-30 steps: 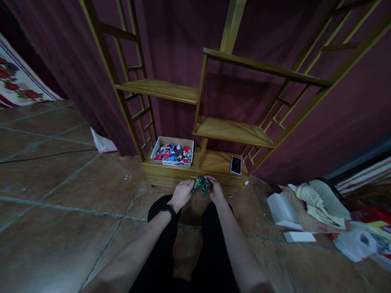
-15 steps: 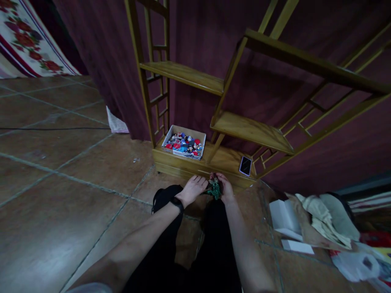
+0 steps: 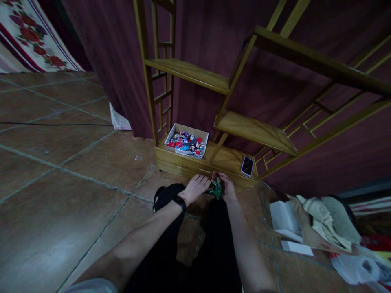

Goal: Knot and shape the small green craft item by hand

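Observation:
In front of the wooden shelf, above my knees, my right hand [image 3: 227, 186] curls around a small dark green object [image 3: 217, 189]. Its surface looks spiky or bushy, with a brownish top; its exact kind is too small to make out. My left hand [image 3: 197, 189], a dark band on its wrist, is closed at the object's left side, where a thin dark part runs to its fingers. The fingertips of both hands are partly hidden. Beyond them, a shallow cardboard box [image 3: 201, 157] full of small red, blue and white pieces sits on the shelf's bottom board.
A phone [image 3: 247, 166] lies on the right of the wooden shelf's [image 3: 180, 165] low base. White boxes [image 3: 284, 219], cloth [image 3: 325, 219] and plastic bags [image 3: 351, 266] lie on the tiled floor at right. A dark red curtain [image 3: 113, 61] hangs behind, and a cable [image 3: 61, 123] crosses the floor at left.
The view has shifted slightly, so the shelf and box appear a little farther right. Both hands stay together at the green object, with hardly any change in grip.

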